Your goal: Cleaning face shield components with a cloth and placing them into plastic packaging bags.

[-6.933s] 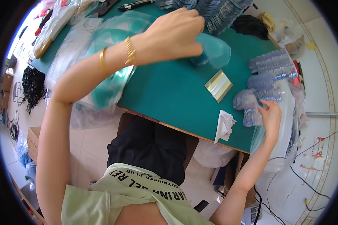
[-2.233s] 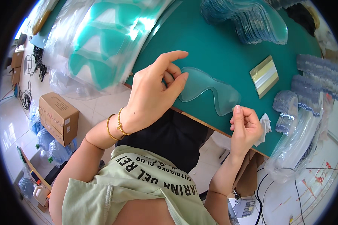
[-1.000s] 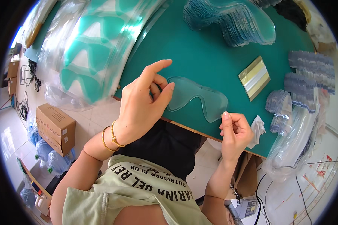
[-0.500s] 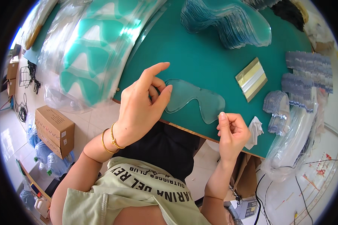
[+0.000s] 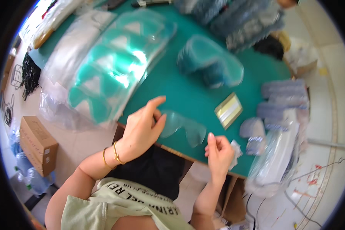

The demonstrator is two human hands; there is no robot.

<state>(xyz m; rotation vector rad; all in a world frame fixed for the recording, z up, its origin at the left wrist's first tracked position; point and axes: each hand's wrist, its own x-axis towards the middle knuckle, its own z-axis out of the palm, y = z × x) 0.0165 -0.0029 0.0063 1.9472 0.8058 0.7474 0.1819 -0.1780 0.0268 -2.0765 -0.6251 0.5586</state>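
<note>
A clear goggle-shaped lens point(image 5: 191, 133), with a notch for the nose, appears over the green table near its front edge. My left hand point(image 5: 140, 128) is at its left end, thumb and a bent finger closed at the rim, index finger raised. The thumb hides part of that end. Just beyond the other end is my right hand point(image 5: 219, 155), its fingers curled in and thumb up, with a small gap to the lens. Anything thin and clear in those fingers cannot be made out. Motion blurs the view.
A tall stack of clear lenses point(image 5: 211, 57) stands farther back. Plastic-covered sheets with green lens shapes point(image 5: 103, 73) lie at left. A yellowish packet point(image 5: 229, 110), a white cloth point(image 5: 235, 153) and stacked lens bundles point(image 5: 281, 101) are on the right. A cardboard box point(image 5: 38, 143) sits on the floor.
The whole view has shifted, so the table things appear lower and farther left. My right hand has come away from the lens's right tip; the left hand stays at its end.
</note>
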